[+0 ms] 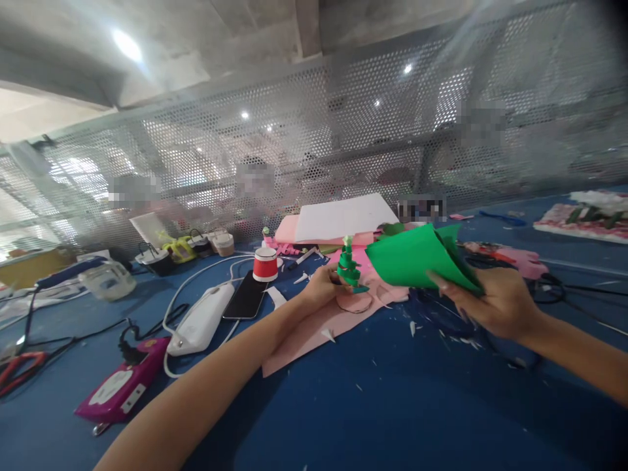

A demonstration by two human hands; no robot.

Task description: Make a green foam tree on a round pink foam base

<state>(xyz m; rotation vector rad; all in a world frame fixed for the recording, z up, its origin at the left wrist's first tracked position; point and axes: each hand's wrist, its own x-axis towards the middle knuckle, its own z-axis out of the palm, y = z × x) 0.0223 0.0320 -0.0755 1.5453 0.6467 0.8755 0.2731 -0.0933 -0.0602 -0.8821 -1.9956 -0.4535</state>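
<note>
Between the fingers of my left hand (322, 285) is a small green paper spiral (347, 269) with a pale tip, held upright over pink paper (299, 341). My right hand (500, 302) grips green paper sheets (409, 255), which bend over at their right end. The sheets are raised above the table to the right of the spiral. Under the spiral, a round outline shows on the pink paper. White paper scraps (328, 335) lie close by.
Left of my hands are a red and white paper cup (265, 265), a phone (246, 296), a white power strip (202, 320) and a magenta power strip (125, 379) with cables. Behind stand stacked pink and white sheets (346, 219) and a perforated metal screen (294, 144).
</note>
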